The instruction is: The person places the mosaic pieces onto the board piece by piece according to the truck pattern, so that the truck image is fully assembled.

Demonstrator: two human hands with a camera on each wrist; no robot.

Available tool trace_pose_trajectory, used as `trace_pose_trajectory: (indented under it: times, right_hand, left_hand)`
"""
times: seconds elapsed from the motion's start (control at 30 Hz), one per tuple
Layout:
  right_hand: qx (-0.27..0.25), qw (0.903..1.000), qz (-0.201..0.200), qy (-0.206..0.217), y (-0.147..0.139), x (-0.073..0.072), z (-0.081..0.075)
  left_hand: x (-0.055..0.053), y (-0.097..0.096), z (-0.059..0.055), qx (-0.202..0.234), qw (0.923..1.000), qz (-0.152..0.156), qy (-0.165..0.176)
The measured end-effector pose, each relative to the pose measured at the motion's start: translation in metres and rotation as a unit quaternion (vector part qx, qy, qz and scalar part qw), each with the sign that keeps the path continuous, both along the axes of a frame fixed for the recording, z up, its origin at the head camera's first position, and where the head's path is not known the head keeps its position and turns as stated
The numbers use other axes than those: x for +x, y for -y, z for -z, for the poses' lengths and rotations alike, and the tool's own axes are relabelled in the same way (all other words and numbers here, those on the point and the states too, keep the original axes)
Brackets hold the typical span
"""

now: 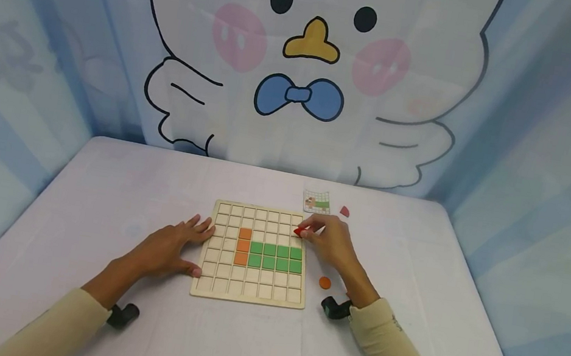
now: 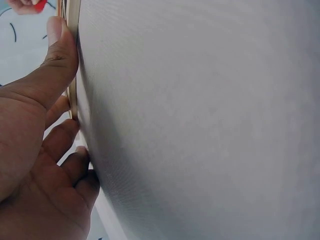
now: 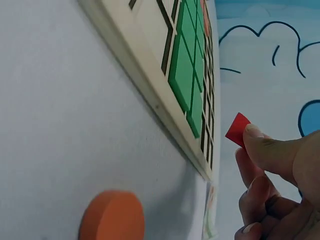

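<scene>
Currently pinched: the red piece (image 3: 236, 128), over the board's far right edge; whether it touches the board, I cannot tell.
Right hand (image 1: 330, 240): thumb and forefinger close together on the red piece, the other fingers loosely bent.
Board (image 1: 252, 275): flat on the table (image 1: 237, 349), a square grid of shallow cells.
Left hand (image 1: 166, 251): fingers and thumb spread well apart, tips touching the board's left edge, thumb nearer; nothing pinched.
Orange tiles (image 1: 243, 245): three in a column, left of centre.
Green tiles (image 1: 275, 257): two rows of four, running from the orange tiles to the right edge.
Orange disc (image 1: 324, 282): on the table, right of the board.
Card (image 1: 317, 202): just beyond the board's far right corner.
Pink piece (image 1: 344, 211): right of the card.
Curtain (image 1: 292, 136): far side, printed with a cartoon bird.
</scene>
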State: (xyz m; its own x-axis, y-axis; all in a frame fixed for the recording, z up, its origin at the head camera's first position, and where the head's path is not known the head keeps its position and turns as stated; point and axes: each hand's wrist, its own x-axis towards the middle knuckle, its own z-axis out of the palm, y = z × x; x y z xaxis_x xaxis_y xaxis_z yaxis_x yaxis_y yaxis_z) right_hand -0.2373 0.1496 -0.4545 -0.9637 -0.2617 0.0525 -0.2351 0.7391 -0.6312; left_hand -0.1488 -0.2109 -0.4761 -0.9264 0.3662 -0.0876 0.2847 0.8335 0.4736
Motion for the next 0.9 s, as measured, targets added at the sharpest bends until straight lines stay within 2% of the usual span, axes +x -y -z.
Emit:
trace_pose_trajectory:
  times: [0.33,0.9]
  right_hand:
    - [-0.045,0.9988,-0.02,0.004,0.038,0.003,-0.003]
    - [-0.047,0.9955,-0.082,-0.005,0.088,0.006,0.001]
  left_hand:
    - [0.0,-0.001,0.0,0.0,1.0,-0.004,0.001]
    - [-0.001,-0.001,0.001,-0.002,1.0,0.0,0.007]
